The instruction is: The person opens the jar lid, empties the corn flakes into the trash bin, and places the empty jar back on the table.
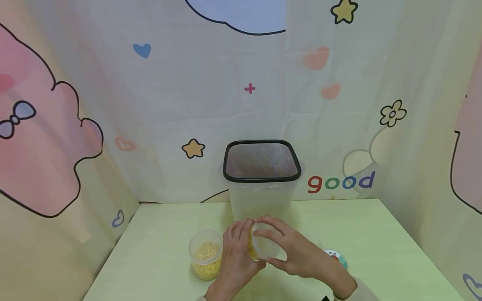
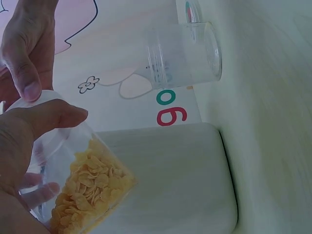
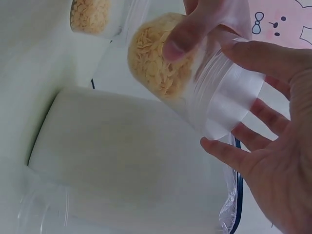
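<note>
A clear plastic jar, part filled with yellow flakes, is tilted in mid-air in front of the bin. My left hand grips it around the side; its thumb lies across the jar wall in the right wrist view. Around the jar's translucent lid, my right hand has its fingers and thumb spread, holding the rim. The lid sits at the mouth of the jar; whether it is loose I cannot tell. To the left of my left hand, a second jar of yellow flakes stands on the table.
A pale bin with a black rim and plastic liner stands at the back of the green table. A clear jar with no visible contents stands right of it. Partly behind my right forearm lies a round, colourful printed item.
</note>
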A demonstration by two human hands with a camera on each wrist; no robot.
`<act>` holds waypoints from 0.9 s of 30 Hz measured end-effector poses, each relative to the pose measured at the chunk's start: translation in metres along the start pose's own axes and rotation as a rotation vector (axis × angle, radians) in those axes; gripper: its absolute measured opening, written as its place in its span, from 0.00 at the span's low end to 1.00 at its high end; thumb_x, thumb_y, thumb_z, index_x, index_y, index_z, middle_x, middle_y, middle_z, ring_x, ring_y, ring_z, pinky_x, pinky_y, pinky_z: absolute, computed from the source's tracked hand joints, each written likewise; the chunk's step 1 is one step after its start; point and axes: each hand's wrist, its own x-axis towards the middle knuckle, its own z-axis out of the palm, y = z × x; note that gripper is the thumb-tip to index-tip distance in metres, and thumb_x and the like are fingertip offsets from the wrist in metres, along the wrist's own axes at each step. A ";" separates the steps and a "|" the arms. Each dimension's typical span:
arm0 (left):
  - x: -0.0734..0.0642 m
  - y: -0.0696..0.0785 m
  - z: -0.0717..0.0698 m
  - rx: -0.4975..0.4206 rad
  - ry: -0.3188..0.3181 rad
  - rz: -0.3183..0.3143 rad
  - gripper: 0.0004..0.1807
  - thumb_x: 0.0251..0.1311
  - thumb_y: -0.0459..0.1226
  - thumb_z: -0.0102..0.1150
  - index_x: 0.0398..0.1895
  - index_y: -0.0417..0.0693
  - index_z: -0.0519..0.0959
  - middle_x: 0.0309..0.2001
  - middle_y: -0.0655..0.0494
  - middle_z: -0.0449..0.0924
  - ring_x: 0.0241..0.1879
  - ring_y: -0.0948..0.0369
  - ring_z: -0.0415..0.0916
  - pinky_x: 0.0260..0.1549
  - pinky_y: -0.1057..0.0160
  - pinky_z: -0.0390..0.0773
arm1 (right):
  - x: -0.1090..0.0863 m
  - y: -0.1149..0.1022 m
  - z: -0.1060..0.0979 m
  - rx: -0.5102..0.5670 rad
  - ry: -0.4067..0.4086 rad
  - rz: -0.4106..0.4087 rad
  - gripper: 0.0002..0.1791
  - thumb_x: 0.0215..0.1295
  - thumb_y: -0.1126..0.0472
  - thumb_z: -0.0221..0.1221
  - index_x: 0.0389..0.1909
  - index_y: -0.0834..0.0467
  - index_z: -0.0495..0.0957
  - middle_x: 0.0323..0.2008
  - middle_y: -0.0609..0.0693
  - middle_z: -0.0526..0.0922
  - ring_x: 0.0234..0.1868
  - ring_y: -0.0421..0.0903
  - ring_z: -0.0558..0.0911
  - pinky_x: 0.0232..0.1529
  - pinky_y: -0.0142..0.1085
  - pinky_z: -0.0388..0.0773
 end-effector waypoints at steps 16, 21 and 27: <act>0.002 0.003 -0.003 -0.045 -0.028 -0.038 0.54 0.21 0.45 0.86 0.62 0.52 0.69 0.57 0.57 0.75 0.58 0.55 0.68 0.58 0.49 0.71 | 0.006 -0.017 -0.001 -0.049 0.084 0.159 0.42 0.56 0.41 0.67 0.70 0.48 0.65 0.71 0.51 0.64 0.66 0.51 0.71 0.53 0.49 0.81; 0.002 0.003 -0.002 -0.032 -0.017 -0.039 0.52 0.23 0.44 0.83 0.62 0.51 0.70 0.56 0.57 0.76 0.57 0.55 0.68 0.56 0.50 0.72 | 0.013 -0.029 -0.001 -0.083 0.154 0.437 0.39 0.57 0.39 0.65 0.69 0.46 0.66 0.67 0.49 0.71 0.56 0.51 0.81 0.49 0.48 0.82; 0.003 0.003 -0.002 -0.022 -0.022 -0.046 0.56 0.16 0.42 0.85 0.62 0.52 0.70 0.57 0.58 0.75 0.58 0.55 0.67 0.57 0.52 0.70 | 0.020 -0.036 0.003 -0.073 0.075 0.703 0.41 0.59 0.32 0.59 0.69 0.47 0.67 0.61 0.50 0.77 0.43 0.56 0.85 0.44 0.51 0.81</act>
